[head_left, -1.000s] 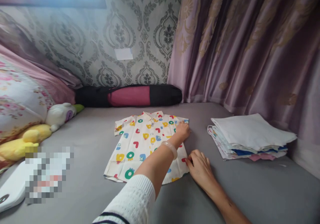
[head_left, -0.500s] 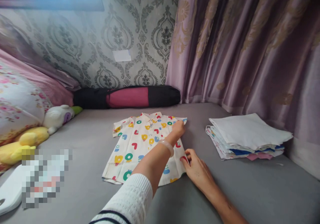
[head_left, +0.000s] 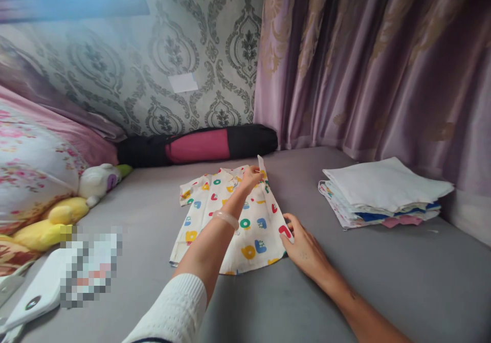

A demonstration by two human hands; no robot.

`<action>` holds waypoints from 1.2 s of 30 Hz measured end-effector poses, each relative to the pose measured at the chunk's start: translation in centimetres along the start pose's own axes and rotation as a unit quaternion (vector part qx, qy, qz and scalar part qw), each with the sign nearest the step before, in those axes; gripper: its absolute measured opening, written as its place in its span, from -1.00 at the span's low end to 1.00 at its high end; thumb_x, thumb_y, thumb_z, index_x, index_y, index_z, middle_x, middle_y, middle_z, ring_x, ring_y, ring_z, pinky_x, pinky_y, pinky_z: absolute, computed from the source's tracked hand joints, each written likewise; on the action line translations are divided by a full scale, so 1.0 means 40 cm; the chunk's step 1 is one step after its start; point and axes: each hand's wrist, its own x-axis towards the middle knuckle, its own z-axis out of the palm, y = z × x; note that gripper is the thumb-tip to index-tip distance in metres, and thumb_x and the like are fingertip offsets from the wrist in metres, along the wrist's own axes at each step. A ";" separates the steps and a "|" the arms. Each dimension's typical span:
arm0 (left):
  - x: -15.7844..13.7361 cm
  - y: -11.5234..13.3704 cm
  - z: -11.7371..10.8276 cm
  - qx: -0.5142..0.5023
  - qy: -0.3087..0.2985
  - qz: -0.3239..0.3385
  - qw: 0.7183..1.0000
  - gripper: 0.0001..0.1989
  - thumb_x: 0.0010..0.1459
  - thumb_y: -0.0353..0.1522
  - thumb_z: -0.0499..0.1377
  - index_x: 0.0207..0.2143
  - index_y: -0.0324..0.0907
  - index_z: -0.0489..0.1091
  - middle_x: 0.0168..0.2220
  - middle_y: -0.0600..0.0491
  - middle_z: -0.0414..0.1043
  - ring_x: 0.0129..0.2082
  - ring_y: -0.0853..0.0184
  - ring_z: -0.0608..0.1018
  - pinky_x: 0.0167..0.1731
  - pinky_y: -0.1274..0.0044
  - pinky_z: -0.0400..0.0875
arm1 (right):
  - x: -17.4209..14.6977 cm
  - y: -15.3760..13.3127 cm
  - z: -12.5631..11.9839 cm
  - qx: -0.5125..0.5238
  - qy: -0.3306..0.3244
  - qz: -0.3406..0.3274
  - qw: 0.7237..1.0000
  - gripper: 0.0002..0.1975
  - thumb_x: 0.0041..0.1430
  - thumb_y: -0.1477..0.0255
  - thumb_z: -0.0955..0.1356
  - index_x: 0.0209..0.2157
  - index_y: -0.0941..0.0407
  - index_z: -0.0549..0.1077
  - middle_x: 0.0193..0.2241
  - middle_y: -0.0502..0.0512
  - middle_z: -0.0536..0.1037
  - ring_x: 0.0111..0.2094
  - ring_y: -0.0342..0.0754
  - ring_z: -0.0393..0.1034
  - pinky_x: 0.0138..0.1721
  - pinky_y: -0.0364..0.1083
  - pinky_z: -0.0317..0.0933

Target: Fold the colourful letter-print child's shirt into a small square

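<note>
A small white short-sleeved shirt (head_left: pixel 215 220) printed with colourful letter shapes lies spread on the grey sheet, its collar toward the wall. My left hand (head_left: pixel 251 177), with a pale bangle on its wrist, is closed on the shirt near the right shoulder, and the sleeve there stands up beside the fingers. At the lower right side edge, my right hand (head_left: pixel 303 243) pinches the shirt's fabric between thumb and fingers. My left forearm covers part of the shirt's front.
To the right sits a stack of folded clothes (head_left: pixel 387 187). A black and red long bag (head_left: pixel 199 144) lies along the wall. On the left are plush toys (head_left: pixel 97 183), a floral pillow (head_left: pixel 34 164) and a white device (head_left: pixel 46 287), beside a blurred-out patch.
My left hand has drawn the shirt's right shoulder and sleeve inward to the left. The right side edge now angles in, while my right hand keeps its pinch. The view has shifted slightly.
</note>
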 end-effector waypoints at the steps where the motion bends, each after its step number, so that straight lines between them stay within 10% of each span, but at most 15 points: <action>1: -0.006 -0.003 -0.013 -0.011 -0.001 -0.001 1.000 -0.78 -0.03 -0.48 0.14 -0.25 -0.24 0.39 -0.46 0.07 0.44 -0.49 0.44 0.49 -0.51 0.65 0.34 | -0.001 0.000 0.004 0.004 0.000 -0.004 1.000 -0.55 0.11 0.42 0.22 0.08 0.05 0.17 -0.15 0.10 0.50 -0.19 -0.02 0.41 -0.23 -0.10 0.20; 21: -0.078 -0.094 -0.118 -0.110 0.073 -0.042 0.990 -0.42 -0.08 -0.49 0.18 0.06 -0.25 0.20 -0.42 0.10 0.35 -0.56 0.47 0.42 -0.55 0.64 0.30 | -0.024 -0.014 0.034 0.016 -0.023 -0.136 0.990 -0.52 0.13 0.51 0.21 0.11 0.05 0.20 -0.09 0.10 0.44 -0.12 -0.07 0.35 -0.03 -0.06 0.23; 28: -0.095 -0.132 -0.120 -0.096 0.097 -0.033 0.990 -0.41 -0.08 -0.46 0.19 0.07 -0.19 0.20 -0.48 0.17 0.30 -0.63 0.50 0.35 -0.58 0.65 0.25 | -0.042 -0.048 0.007 -0.018 -0.096 -0.206 0.974 -0.68 0.21 0.23 0.27 -0.03 0.01 0.36 -0.05 0.09 0.44 -0.03 0.00 0.29 0.00 0.02 0.14; 36: -0.090 -0.167 -0.099 -0.032 0.177 -0.010 0.984 -0.47 0.05 -0.31 0.16 0.08 -0.23 0.15 -0.42 0.15 0.26 -0.51 0.45 0.41 -0.42 0.60 0.32 | 0.100 -0.042 0.013 -0.094 -0.023 -0.183 0.978 -0.63 0.33 0.31 0.08 0.01 0.02 0.38 0.01 0.10 0.44 0.05 -0.05 0.24 0.05 0.02 0.06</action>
